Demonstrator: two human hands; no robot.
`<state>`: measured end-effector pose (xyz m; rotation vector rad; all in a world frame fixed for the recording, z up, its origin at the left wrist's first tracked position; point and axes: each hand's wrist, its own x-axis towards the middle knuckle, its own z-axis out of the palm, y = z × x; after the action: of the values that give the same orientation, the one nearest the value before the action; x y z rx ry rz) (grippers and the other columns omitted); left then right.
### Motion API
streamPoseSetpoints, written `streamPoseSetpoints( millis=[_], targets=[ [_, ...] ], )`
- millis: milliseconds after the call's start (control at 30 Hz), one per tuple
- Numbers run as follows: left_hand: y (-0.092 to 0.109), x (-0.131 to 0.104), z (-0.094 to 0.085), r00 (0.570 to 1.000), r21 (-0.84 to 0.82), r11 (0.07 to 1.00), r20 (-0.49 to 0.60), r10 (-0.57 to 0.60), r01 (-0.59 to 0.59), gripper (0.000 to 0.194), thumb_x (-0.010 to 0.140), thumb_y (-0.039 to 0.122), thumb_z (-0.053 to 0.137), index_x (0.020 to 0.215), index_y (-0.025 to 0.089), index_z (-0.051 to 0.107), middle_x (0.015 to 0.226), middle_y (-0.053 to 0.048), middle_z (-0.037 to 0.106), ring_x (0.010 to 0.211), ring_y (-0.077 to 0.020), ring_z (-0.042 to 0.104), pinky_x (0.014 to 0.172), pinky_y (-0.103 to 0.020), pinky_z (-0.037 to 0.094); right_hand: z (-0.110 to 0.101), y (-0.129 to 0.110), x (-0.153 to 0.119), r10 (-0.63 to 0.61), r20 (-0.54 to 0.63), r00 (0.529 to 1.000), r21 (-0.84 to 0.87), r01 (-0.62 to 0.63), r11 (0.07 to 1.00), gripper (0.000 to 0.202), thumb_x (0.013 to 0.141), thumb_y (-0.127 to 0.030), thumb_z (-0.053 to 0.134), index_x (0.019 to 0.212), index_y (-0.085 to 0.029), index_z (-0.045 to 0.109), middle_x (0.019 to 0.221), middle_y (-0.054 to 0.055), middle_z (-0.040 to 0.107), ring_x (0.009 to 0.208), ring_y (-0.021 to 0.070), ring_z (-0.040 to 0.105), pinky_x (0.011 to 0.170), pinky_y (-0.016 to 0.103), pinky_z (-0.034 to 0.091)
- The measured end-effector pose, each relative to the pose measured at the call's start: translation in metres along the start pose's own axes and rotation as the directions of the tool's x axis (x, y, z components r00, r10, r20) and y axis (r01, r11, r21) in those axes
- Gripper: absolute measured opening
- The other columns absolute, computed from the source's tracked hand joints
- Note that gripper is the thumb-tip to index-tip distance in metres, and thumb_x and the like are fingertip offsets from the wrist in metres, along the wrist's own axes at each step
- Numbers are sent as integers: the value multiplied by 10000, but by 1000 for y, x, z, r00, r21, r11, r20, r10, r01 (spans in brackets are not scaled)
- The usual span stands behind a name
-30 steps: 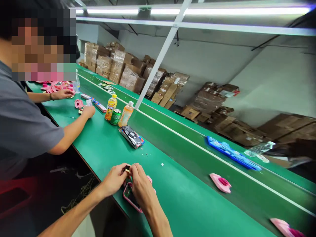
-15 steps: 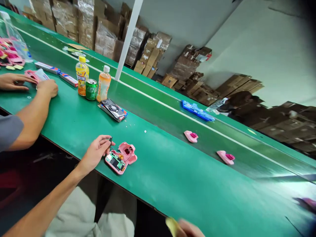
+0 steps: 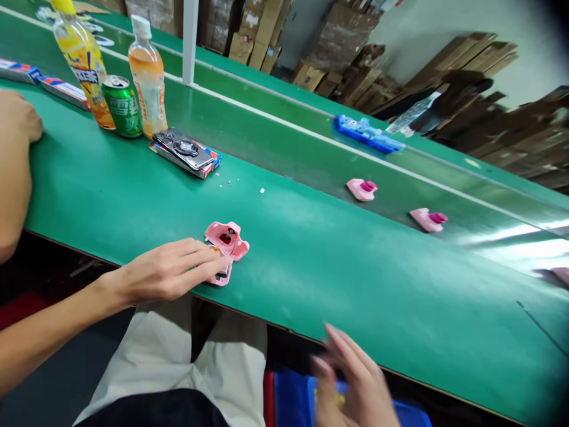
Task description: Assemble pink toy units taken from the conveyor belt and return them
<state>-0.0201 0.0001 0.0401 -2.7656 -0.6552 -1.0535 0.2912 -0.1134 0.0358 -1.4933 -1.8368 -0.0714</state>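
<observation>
A pink toy-like casing (image 3: 226, 237) lies opened out near the table's front edge. My left hand (image 3: 171, 270) stretches its fingers flat over the lower half, covering most of the circuit board inside. By the fingertips a small grey-black piece (image 3: 222, 271) shows in the casing. Lower right, beyond the table edge, my right hand (image 3: 355, 379) is blurred by motion, thumb and fingers apart, with nothing visible between them. Beneath it is a blue bin (image 3: 291, 397) with something yellow inside, partly hidden by the hand.
Left of centre stand two drink bottles (image 3: 149, 83) (image 3: 84, 71), a green can (image 3: 122, 107) and a phone (image 3: 184, 148) on a box. Pink parts (image 3: 362, 190) (image 3: 427, 219) and a blue tray (image 3: 368, 135) lie farther back. A co-worker's arm (image 3: 13, 166) rests at left.
My left hand has moved from holding a small dark piece beside the casing to lying over it. The yellow item no longer shows in my right hand. The view has shifted.
</observation>
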Motion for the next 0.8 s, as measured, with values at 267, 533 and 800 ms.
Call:
streamPoseSetpoints(
  millis=[267, 533, 800],
  targets=[
    [-1, 3, 5, 999, -36, 999, 31, 21, -20, 245, 1055, 111, 367, 1100, 123, 608, 1088, -157, 757, 1034, -247, 718, 930, -384, 597, 65, -65, 120, -481, 507, 715, 379, 316, 870, 177, 1004, -92, 486, 1042, -157, 646, 1021, 81, 740, 912, 186, 701, 772, 322, 604],
    [2, -16, 3, 864, -159, 855, 205, -460, 493, 689, 940, 519, 643, 1462, 127, 424, 1355, -186, 598, 1245, -299, 546, 1042, -449, 516, 68, -45, 115, -528, 378, 761, 361, 404, 840, 294, 965, -58, 581, 1238, -133, 660, 1148, 71, 758, 1037, 182, 701, 909, 313, 616],
    [9, -21, 10, 830, -32, 858, 274, -486, 513, 387, 1059, 341, 488, 1378, 123, 499, 1253, -124, 648, 1120, -270, 591, 923, -412, 471, 72, -44, 93, -631, 446, 635, 191, 621, 760, 366, 961, 6, 428, 1219, -12, 687, 1215, 164, 735, 1039, 267, 729, 893, 367, 643]
  ],
)
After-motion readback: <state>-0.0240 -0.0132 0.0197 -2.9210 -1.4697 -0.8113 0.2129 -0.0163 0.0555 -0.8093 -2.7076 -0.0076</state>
